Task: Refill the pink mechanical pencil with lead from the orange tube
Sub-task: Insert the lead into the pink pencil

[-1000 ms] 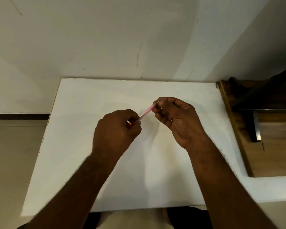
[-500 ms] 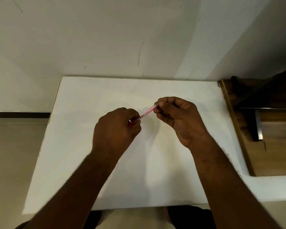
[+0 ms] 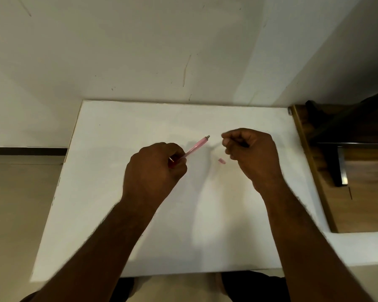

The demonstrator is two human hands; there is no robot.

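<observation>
White table (image 3: 122, 214); left hand (image 3: 155, 168) around pencil (image 3: 195, 147).

My left hand (image 3: 154, 171) is curled into a fist, knuckles up, thumb and fingers clamped around the lower end of the pink pencil (image 3: 195, 147). My right hand (image 3: 252, 156) hangs apart from it — fingers loosely curled, tips pinched together. Both forearms reach forward, bare.
</observation>
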